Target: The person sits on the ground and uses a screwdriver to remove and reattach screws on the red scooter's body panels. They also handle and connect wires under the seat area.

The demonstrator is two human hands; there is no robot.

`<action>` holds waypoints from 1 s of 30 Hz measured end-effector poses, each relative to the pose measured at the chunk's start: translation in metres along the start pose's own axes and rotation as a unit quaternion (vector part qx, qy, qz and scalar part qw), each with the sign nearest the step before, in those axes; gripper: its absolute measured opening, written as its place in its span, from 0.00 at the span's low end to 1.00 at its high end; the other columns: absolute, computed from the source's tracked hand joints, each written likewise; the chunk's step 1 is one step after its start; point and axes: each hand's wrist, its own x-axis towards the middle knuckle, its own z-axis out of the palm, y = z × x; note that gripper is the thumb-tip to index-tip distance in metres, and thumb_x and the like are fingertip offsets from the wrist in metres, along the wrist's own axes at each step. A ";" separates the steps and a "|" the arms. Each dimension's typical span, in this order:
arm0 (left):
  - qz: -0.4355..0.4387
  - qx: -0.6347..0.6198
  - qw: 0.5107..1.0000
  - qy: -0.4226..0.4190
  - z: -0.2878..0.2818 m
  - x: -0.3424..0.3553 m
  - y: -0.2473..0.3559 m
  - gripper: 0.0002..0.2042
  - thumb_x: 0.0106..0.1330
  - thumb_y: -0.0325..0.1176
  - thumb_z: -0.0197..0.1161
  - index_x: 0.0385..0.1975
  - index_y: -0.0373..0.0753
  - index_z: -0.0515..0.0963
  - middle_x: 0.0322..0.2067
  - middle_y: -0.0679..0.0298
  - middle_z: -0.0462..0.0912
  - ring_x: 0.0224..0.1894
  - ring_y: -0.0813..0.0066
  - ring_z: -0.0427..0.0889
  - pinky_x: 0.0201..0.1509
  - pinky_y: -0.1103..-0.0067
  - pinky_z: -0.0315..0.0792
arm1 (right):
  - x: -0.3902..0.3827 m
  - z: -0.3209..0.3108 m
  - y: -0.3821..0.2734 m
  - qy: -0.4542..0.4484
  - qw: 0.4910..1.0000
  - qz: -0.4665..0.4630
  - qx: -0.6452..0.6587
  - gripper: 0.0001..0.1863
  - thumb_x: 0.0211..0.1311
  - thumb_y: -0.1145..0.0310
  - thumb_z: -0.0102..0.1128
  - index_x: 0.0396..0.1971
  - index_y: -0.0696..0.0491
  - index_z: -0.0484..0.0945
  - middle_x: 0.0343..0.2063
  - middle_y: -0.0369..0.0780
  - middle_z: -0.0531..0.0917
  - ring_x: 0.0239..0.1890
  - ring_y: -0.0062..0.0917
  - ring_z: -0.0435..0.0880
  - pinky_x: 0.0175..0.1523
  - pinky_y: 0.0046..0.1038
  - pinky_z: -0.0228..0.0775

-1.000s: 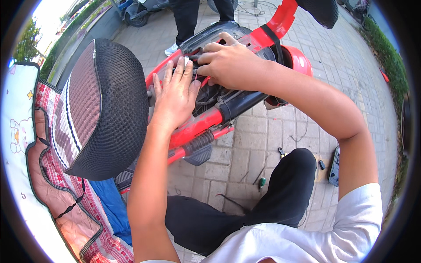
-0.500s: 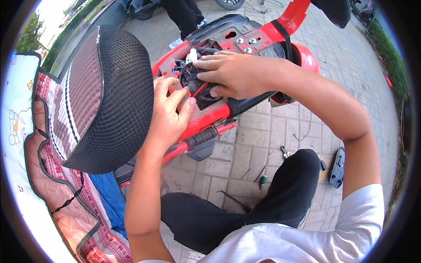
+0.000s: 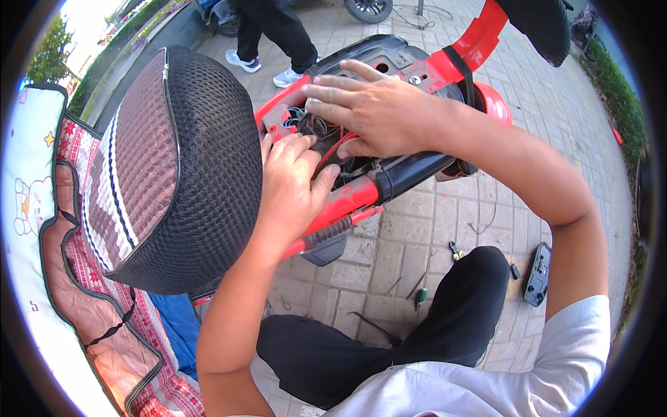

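1. Inside the open red plastic scooter body [image 3: 349, 198], a bunch of thin black and blue wires [image 3: 315, 126] is seen between the hands.
2. The left hand [image 3: 293, 174] is set beside the wires with bent fingers; whether something is gripped cannot be told.
3. The right hand [image 3: 381, 115] is held open over the far side, fingers spread.
4. Wires are best moved softly, it seems, so none gets pinched.
5. On the grey brick ground [image 3: 394, 231], a small green-handled screwdriver [image 3: 422, 297] can be seen.

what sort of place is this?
Outdoors, probably a sidewalk or parking strip: block paving covers the ground, a green hedge runs along the right, and another vehicle's wheel shows at the top.
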 end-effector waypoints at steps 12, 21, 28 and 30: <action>-0.019 0.083 0.996 0.003 0.008 0.014 -0.025 0.21 0.66 0.39 0.64 0.53 0.31 0.80 0.57 0.48 0.79 0.67 0.51 0.71 0.73 0.56 0.56 | 0.005 -0.003 -0.002 -0.116 0.990 0.067 0.035 0.35 0.67 0.44 0.56 0.64 0.55 0.70 0.64 0.42 0.73 0.70 0.34 0.67 0.76 0.46 0.46; -0.036 0.132 0.990 -0.023 0.001 0.024 -0.032 0.24 0.64 0.53 0.65 0.51 0.39 0.83 0.67 0.53 0.66 0.71 0.48 0.60 0.76 0.54 0.44 | 0.005 0.008 -0.001 -0.093 0.994 0.014 0.056 0.44 0.66 0.35 0.50 0.69 0.57 0.64 0.71 0.45 0.64 0.75 0.35 0.58 0.77 0.47 0.46; -0.085 0.115 0.988 -0.052 -0.008 0.017 -0.035 0.32 0.58 0.54 0.69 0.58 0.38 0.80 0.69 0.52 0.67 0.72 0.46 0.60 0.75 0.57 0.51 | 0.021 -0.006 0.002 -0.254 0.964 0.019 0.082 0.49 0.65 0.36 0.54 0.74 0.55 0.54 0.76 0.45 0.53 0.79 0.35 0.47 0.78 0.49 0.40; -0.076 0.128 0.987 -0.058 -0.012 0.021 -0.033 0.32 0.56 0.53 0.70 0.55 0.34 0.81 0.67 0.52 0.70 0.71 0.45 0.62 0.74 0.59 0.54 | 0.023 -0.008 -0.001 -0.268 0.958 0.034 0.091 0.49 0.65 0.36 0.54 0.74 0.55 0.54 0.76 0.44 0.53 0.79 0.35 0.47 0.78 0.49 0.40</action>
